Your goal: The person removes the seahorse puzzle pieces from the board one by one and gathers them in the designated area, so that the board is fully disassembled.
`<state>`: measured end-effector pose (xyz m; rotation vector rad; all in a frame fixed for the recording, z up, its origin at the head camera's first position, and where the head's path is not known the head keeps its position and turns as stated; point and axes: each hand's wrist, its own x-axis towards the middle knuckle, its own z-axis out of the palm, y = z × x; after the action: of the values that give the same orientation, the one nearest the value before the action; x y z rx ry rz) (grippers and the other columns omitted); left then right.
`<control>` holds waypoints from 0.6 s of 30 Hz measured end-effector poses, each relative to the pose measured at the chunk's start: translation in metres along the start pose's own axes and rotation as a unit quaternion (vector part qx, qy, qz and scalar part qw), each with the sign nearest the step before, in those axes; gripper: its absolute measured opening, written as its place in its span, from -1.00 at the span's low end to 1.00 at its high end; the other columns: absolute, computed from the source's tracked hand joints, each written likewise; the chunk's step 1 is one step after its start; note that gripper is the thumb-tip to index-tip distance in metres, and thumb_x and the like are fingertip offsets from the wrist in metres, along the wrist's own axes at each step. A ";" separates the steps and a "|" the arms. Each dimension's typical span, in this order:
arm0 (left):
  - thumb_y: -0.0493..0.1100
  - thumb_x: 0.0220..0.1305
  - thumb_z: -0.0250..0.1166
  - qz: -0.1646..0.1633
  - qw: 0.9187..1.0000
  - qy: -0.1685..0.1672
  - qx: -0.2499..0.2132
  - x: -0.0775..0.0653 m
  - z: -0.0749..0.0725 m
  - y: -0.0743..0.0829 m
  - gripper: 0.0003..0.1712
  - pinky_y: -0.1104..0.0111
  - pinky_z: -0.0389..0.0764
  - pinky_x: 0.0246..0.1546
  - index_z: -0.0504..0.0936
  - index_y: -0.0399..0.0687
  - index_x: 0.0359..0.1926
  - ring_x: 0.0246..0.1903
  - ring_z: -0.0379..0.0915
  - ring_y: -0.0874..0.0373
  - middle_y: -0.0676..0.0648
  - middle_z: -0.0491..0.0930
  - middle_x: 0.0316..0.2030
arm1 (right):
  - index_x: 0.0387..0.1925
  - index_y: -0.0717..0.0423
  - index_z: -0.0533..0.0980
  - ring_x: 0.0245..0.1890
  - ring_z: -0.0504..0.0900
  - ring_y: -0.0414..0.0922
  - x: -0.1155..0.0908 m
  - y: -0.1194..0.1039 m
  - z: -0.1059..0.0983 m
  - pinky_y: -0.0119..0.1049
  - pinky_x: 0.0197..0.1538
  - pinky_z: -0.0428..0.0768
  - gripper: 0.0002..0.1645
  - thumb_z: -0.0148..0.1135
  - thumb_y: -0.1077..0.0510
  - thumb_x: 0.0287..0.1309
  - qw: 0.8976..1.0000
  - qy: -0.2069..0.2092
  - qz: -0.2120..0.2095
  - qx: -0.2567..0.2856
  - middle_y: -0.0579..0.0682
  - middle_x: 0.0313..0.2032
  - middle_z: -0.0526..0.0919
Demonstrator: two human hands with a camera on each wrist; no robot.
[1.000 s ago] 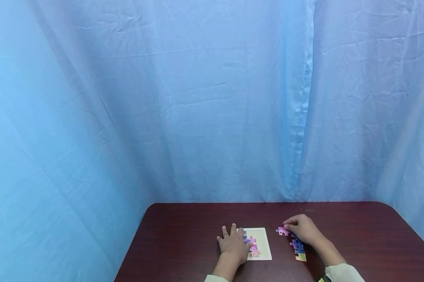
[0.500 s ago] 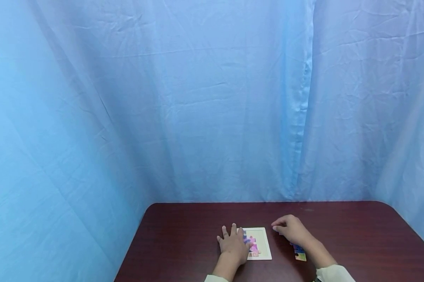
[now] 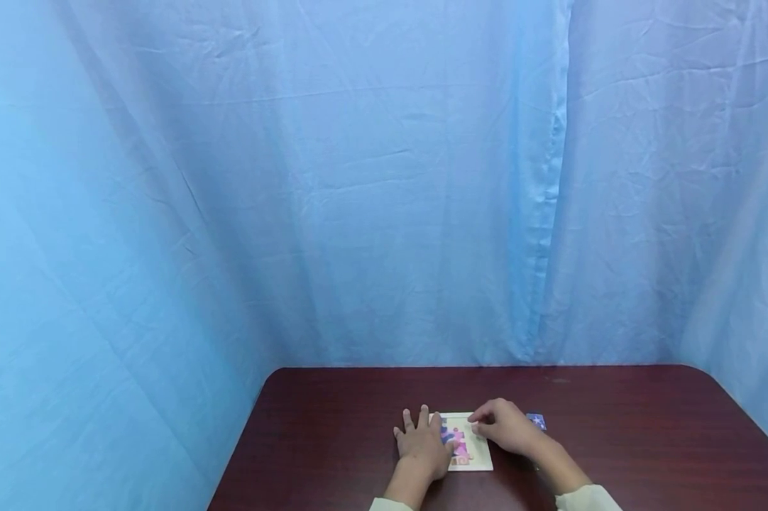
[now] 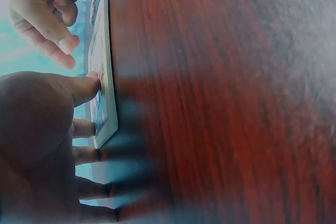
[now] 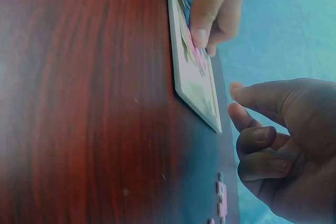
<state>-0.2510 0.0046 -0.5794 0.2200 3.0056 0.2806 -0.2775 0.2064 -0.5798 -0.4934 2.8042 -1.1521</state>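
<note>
A white-rimmed puzzle tray (image 3: 484, 454), partly filled with pink and blue jigsaw pieces (image 3: 458, 444), lies on the table. My left hand (image 3: 420, 447) rests over its left side with fingers spread and the thumb touching the pieces. My right hand (image 3: 508, 428) is over the tray's upper right part, thumb and index fingertips close together. In the right wrist view a small gap shows between those fingertips (image 5: 237, 92), with nothing visible in it; the other fingers are curled. A blue jigsaw piece with stars (image 3: 536, 421) lies just beyond the right hand.
Loose pink jigsaw pieces (image 5: 222, 200) lie on the table right of the tray, hidden behind the right hand and forearm in the head view. The dark red wooden table (image 3: 333, 433) has blue curtains (image 3: 384, 213) behind it and at both sides.
My right hand has moved left from the loose jigsaw pieces to above the tray, uncovering the starred blue piece while its forearm hides the others. The left hand has stayed in place.
</note>
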 end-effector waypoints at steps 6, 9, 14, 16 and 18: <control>0.32 0.42 0.26 0.008 1.000 0.000 0.008 -0.001 0.001 -0.003 -0.23 -0.27 0.43 0.42 0.45 0.11 0.51 0.57 0.20 -0.34 -0.12 0.36 0.56 | -0.18 0.14 0.80 -0.33 0.52 -0.38 0.000 -0.003 0.013 -0.41 -0.25 0.53 -0.84 0.49 0.24 0.18 0.999 0.008 -0.031 -0.001 -0.15 -0.32 0.73; 0.33 0.41 0.27 0.013 1.000 0.004 0.006 -0.002 0.000 -0.004 -0.21 -0.27 0.43 0.41 0.45 0.10 0.50 0.57 0.21 -0.35 -0.13 0.37 0.56 | -0.20 0.16 0.80 -0.31 0.56 -0.37 0.001 -0.004 0.020 -0.40 -0.22 0.57 -0.83 0.49 0.28 0.12 0.998 0.025 -0.054 -0.006 -0.15 -0.34 0.72; 0.34 0.36 0.32 0.013 1.000 -0.002 0.004 0.000 -0.001 -0.005 -0.20 -0.27 0.45 0.39 0.47 0.14 0.49 0.56 0.23 -0.33 -0.10 0.38 0.55 | -0.10 0.24 0.78 -0.35 0.50 -0.37 0.003 -0.003 0.029 -0.41 -0.26 0.53 -0.67 0.42 0.34 0.03 0.998 0.011 -0.060 0.007 -0.08 -0.35 0.65; 0.36 0.35 0.31 0.013 1.000 -0.007 0.001 0.002 0.001 -0.007 -0.18 -0.27 0.43 0.42 0.46 0.15 0.51 0.58 0.20 -0.32 -0.10 0.36 0.57 | -0.05 0.27 0.77 -0.37 0.44 -0.37 0.003 -0.003 0.031 -0.41 -0.28 0.49 -0.63 0.41 0.34 0.03 0.998 -0.001 -0.062 0.008 -0.06 -0.36 0.60; 0.37 0.33 0.33 0.015 1.000 -0.011 -0.003 0.003 0.002 -0.009 -0.14 -0.28 0.41 0.42 0.45 0.12 0.51 0.58 0.19 -0.33 -0.12 0.36 0.57 | -0.03 0.29 0.76 -0.38 0.42 -0.36 0.003 -0.004 0.033 -0.39 -0.29 0.47 -0.60 0.43 0.33 0.03 0.998 -0.007 -0.070 0.006 -0.05 -0.37 0.57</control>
<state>-0.2545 -0.0032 -0.5836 0.2653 2.9818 0.2874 -0.2737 0.1807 -0.6004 -0.7031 2.7885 -1.1846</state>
